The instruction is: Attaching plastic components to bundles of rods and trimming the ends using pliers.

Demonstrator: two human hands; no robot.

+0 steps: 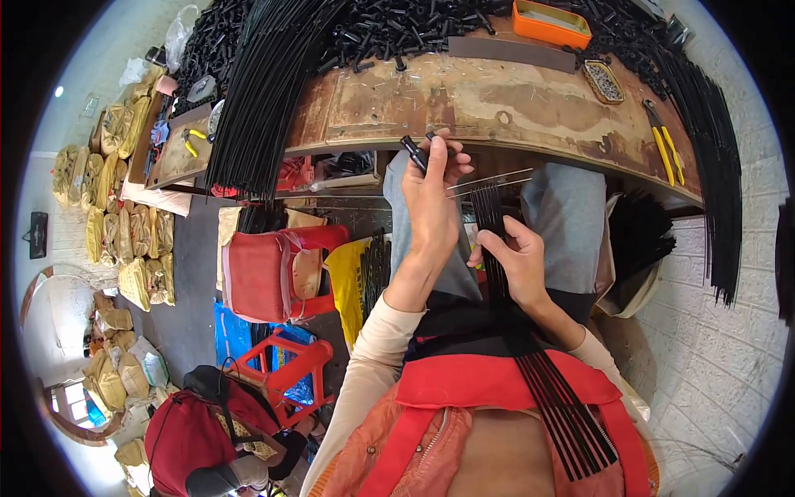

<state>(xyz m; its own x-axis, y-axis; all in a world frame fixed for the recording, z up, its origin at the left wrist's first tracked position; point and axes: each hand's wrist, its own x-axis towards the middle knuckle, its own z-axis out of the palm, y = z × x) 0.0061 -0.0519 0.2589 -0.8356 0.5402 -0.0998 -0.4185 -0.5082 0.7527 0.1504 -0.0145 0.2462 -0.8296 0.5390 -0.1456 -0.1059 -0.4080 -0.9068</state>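
Note:
My left hand, raised just off the table's front edge, is closed round short black plastic tubes. Thin metal rods run from beside its fingers toward the right, over my lap. My right hand is closed on a flat bundle of thin black rods, pinched between thumb and fingers. The upper ends of this bundle lie close to the metal rods; whether they touch I cannot tell. Its lower ends fan out across my red apron.
On the worn wooden table lie heaped black tubes, an orange tray, a dish of small metal pieces and yellow-handled pliers. Long black rods overhang its edge. Red stools and a bending person are at left.

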